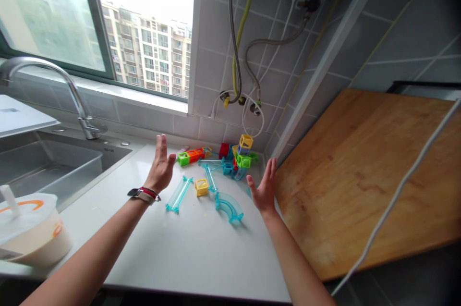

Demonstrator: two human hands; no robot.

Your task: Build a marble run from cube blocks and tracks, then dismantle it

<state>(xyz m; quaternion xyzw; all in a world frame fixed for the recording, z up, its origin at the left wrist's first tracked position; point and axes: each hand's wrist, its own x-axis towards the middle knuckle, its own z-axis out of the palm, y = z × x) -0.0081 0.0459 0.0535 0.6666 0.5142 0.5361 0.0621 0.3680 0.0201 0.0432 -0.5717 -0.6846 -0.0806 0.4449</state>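
Note:
My left hand (162,167) is raised over the white countertop with its fingers stretched out, holding nothing. Nearest to it are a row of green and orange cube blocks (191,155) and a straight clear-blue track piece (179,194). Opposite, my right hand (264,188) is also open, thumb apart from the fingers. It is close to a stack of coloured cube blocks (244,152) in the corner and a curved blue track piece (229,207). Between the hands lie a yellow cube block (201,187) and another straight track piece (210,177).
A sink (118,151) with a faucet (77,94) is at the left, with a lidded cup and straw (34,231) in front of it. At the right leans a large wooden board (374,176), crossed by a white cable (392,198). Hoses (236,51) hang on the tiled wall.

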